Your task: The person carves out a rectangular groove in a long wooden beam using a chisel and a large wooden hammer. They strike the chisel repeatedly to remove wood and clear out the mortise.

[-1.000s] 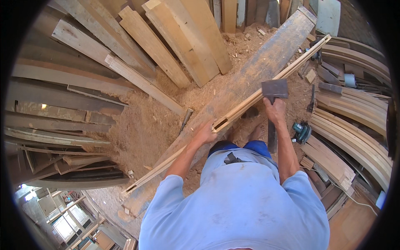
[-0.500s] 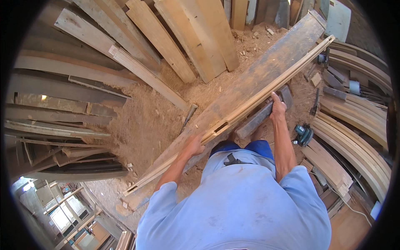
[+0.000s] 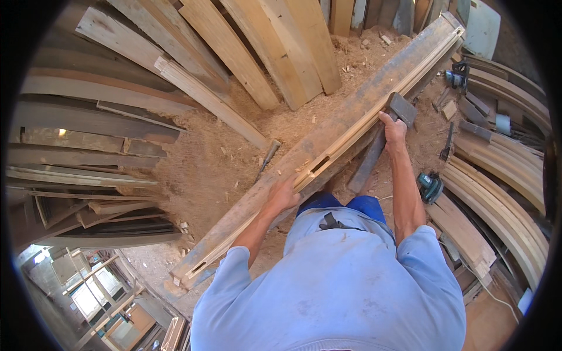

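Head view: a long pale wooden frame piece with rectangular slots (image 3: 351, 131) lies along a broad grey weathered beam (image 3: 328, 146), both running diagonally from the lower left to the upper right over a floor covered in sawdust (image 3: 205, 169). The left hand (image 3: 284, 196) rests on the near edge of the frame piece just below 1 slot, fingers curled over the wood and thumb alongside. The right hand (image 3: 393, 128) reaches further up the same piece, fingers closed on its edge, right beside a dark grey flat block (image 3: 404, 108) that touches the beam (whether the hand also grips the block cannot be told). A slanted dark plank (image 3: 366, 167) props under the beam between the 2 arms. Pale planks (image 3: 257, 52) lean at the top, curved wooden strips (image 3: 503, 169) stack on the right, and a teal power tool (image 3: 430, 187) lies near the right elbow.
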Demonstrator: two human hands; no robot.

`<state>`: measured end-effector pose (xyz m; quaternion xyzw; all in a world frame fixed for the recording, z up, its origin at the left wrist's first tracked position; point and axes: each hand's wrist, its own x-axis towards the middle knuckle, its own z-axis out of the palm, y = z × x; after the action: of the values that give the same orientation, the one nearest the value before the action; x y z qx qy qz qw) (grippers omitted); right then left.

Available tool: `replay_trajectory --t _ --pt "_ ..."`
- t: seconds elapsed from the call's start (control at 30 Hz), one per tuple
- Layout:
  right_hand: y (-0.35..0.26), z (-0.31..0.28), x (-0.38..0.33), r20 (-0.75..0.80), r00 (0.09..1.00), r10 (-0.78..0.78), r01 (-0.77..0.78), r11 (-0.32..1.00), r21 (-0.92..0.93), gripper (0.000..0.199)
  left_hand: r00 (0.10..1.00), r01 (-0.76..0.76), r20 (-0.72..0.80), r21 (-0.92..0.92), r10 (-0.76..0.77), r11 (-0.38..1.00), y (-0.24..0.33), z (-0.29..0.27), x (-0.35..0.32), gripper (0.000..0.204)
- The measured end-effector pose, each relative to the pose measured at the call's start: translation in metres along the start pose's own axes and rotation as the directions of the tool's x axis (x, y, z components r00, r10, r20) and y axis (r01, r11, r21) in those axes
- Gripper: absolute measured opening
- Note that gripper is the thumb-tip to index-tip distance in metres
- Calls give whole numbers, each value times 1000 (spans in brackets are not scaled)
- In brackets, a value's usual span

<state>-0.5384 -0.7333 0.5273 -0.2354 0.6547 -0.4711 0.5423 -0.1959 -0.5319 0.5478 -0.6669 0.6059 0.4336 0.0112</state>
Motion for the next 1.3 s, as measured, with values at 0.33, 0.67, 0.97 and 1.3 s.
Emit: replay_trajectory --t 0.33,0.67,0.97,1.3 --pt "-24 -28 -60 179 978 -105 165 918 -361 18 997 64 33 -17 -64 998 39 -25 1 81" --pt "-18 -61 -67 313 950 13 202 740 -642 22 856 -338 -374 117 356 934 53 11 -2 71" --pt "5 -132 -76 388 918 77 275 582 -765 24 882 -117 -446 103 151 988 95 39 14 69" --pt "-40 -156 -79 493 863 114 300 668 -681 25 873 155 -487 242 -19 958 161 68 24 87"
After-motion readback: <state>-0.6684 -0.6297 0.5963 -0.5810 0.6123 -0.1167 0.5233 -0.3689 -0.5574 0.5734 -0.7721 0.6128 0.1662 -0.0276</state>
